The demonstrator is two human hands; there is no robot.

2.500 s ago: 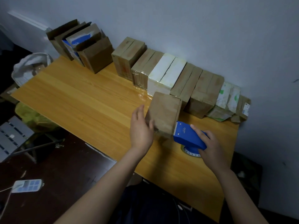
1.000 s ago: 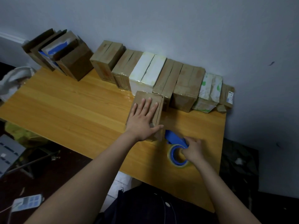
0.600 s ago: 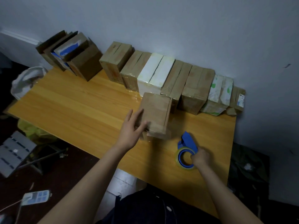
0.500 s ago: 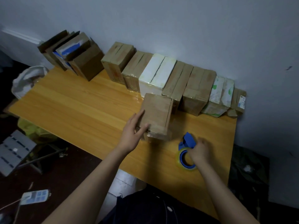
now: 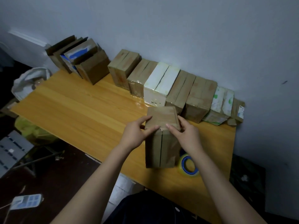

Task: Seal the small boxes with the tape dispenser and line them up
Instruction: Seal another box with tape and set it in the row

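Now L hand [image 5: 135, 135] & R hand [image 5: 186, 135] grip brown box [image 5: 155, 151]; end-box label [image 5: 241, 111] blurry.

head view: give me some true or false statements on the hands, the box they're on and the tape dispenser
1. The left hand and the right hand both grip the brown box. True.
2. The right hand holds the tape dispenser. False: it lies on the table beside the brown box, with no hand on it.
3. A white box stands in the row along the wall. True.
4. The brown box stands in that row. False: it is in front of the row, nearer the person.
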